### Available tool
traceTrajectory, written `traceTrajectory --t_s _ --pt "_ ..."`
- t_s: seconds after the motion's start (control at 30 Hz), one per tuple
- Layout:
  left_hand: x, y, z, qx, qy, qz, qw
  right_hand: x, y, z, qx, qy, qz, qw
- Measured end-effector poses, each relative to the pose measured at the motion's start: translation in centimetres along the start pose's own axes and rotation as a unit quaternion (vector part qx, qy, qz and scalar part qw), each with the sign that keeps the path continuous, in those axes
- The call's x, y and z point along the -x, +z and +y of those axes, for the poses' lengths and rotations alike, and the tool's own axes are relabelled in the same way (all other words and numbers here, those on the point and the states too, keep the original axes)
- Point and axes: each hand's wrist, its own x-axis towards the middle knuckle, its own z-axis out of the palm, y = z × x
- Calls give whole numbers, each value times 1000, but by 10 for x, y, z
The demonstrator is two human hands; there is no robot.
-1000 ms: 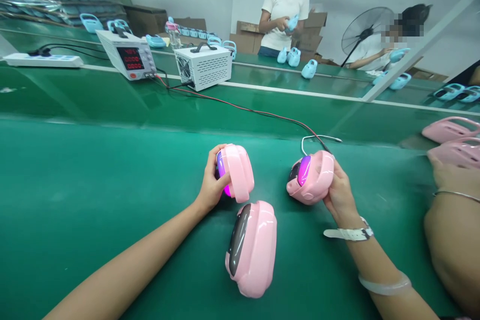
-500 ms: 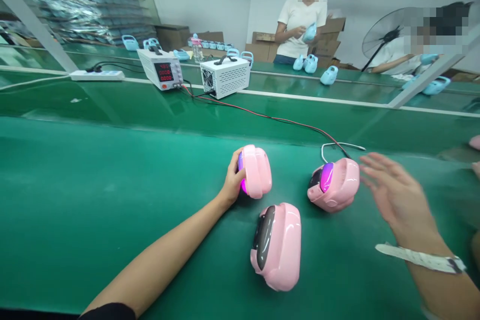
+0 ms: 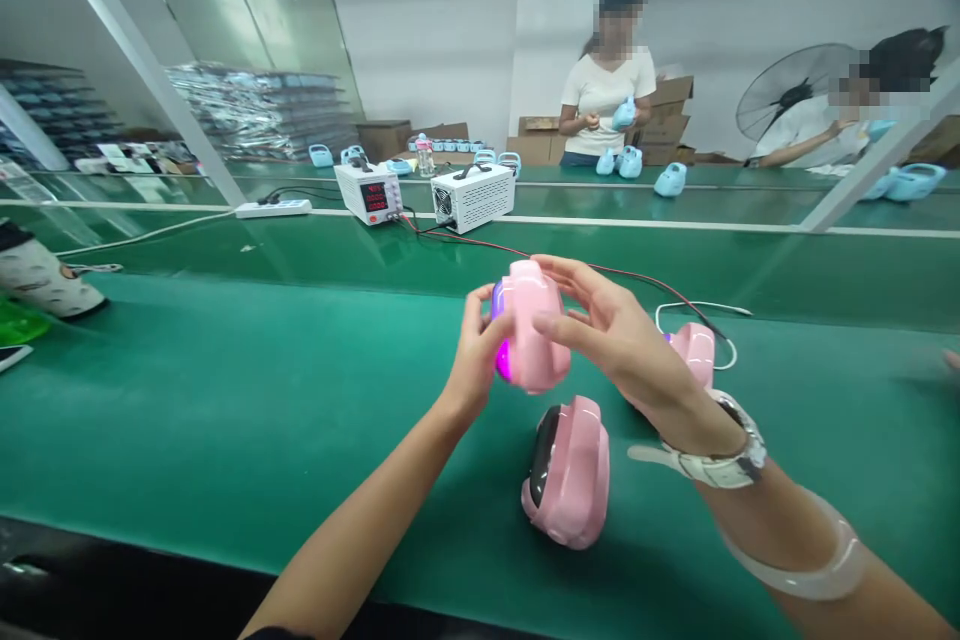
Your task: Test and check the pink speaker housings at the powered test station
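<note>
My left hand [image 3: 471, 360] grips a glossy pink plastic device [image 3: 531, 365] by its left side, where a panel glows purple. On its right side, my right hand [image 3: 626, 330] has its thumb at the front and its fingers curled over the top and back. Closer to me, a second pink device [image 3: 579, 480] with a dark, unlit window rests on the green work surface [image 3: 262, 390]. Behind my right wrist a third pink device [image 3: 699, 352] is partly hidden, with a sliver of purple showing.
Two white power supplies [image 3: 474, 198] stand beyond, one with red digits. A red and black cable [image 3: 637, 277] and a white cable [image 3: 705, 306] run to the right. A power strip [image 3: 274, 209] lies left. Across the bench, two people handle light-blue devices [image 3: 670, 180].
My right hand has come left from beside the third device onto the one in my left hand. That device is slightly higher and farther right. The view has tilted up and turned left.
</note>
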Motion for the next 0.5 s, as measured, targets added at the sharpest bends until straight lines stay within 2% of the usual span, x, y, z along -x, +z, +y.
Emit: traceTrajectory --t_s 0.07,0.13,0.2,0.27,0.33,0.4,0.5 --pt "3 9 12 -57 44 33 997 2 2 -2 96 -35 69 992" --pt "-2 18 21 -96 79 52 991 -2 -7 -4 193 -77 127 970" --pt "-9 24 23 -101 68 23 992 -14 -30 -4 230 -60 127 963" --pt "-14 23 18 -111 23 -41 993 -33 -68 -3 216 32 95 971" --pt "-14 14 3 -141 -29 -116 983 -53 -115 1 206 140 92 964" --pt "-8 0 -19 -178 -55 -168 968 -70 -165 11 240 210 126 939" --pt "1 -19 -53 -246 -44 -187 950 -86 -229 43 319 267 201 887"
